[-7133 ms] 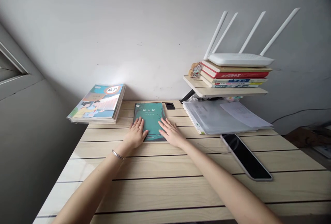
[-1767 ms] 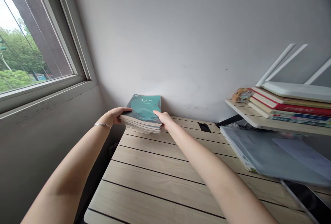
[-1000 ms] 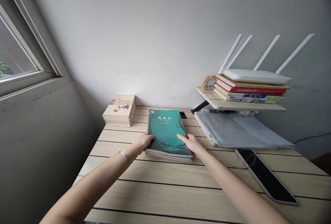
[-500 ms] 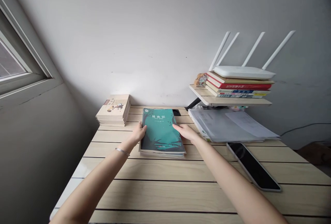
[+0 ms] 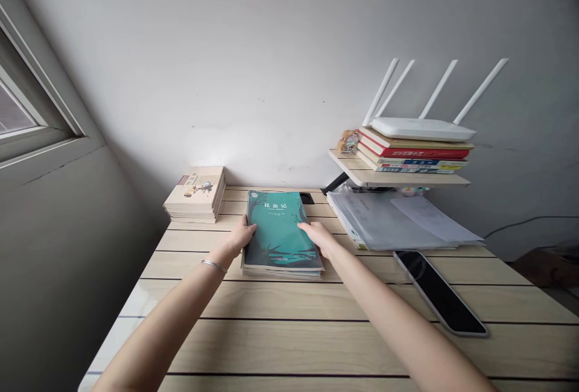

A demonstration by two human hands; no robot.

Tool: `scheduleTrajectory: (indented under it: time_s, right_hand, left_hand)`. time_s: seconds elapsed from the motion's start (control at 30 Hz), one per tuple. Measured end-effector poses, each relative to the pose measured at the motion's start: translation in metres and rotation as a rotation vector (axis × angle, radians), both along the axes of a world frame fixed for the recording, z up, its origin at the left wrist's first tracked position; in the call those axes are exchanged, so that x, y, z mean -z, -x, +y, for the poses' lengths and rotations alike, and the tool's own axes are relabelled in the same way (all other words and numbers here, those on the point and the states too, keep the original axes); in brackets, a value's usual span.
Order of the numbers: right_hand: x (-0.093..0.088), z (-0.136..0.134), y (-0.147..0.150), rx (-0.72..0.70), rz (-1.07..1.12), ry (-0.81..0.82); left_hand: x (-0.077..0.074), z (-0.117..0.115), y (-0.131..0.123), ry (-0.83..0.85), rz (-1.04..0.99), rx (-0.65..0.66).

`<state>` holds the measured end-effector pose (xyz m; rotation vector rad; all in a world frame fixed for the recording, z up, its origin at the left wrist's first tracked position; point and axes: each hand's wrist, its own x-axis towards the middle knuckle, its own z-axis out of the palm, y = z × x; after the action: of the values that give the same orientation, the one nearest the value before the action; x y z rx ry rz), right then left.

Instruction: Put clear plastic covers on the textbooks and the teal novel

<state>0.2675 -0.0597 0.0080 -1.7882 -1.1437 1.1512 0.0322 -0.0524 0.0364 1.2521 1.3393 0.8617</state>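
A teal paperback book (image 5: 281, 232) with white characters on its cover lies on top of a small stack in the middle of the table. Edges of other books show beneath it at the front. My left hand (image 5: 243, 234) grips the stack's left side, thumb on the cover and fingers hidden along the edge. On the right side my right hand (image 5: 316, 235) does the same, with its thumb over the teal cover. A silver bangle (image 5: 214, 266) circles my left wrist.
At the back left stands a pile of beige books (image 5: 194, 196). A raised shelf (image 5: 407, 180) holds stacked books (image 5: 420, 154) under a white router (image 5: 423, 128). Below it lie papers in plastic folders (image 5: 389, 220); a phone (image 5: 441, 292) rests nearer on the slatted table (image 5: 271, 344).
The view has shifted slightly. My right hand sits a little lower along the book's right edge; both hands still hold the stack, which stays in about the same place.
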Motion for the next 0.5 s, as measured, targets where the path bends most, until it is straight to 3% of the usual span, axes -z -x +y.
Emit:
scheduleTrajectory:
  time_s: [0.27,0.5]
  right_hand:
    - [-0.021,0.015,-0.007,0.053,0.148,0.210]
    - [-0.026,0.018,-0.008,0.040,0.238,0.249]
  left_hand:
    - [-0.012,0.017,0.010,0.278,0.074,-0.114]
    - [-0.014,0.023,-0.007,0.286,0.118,-0.163]
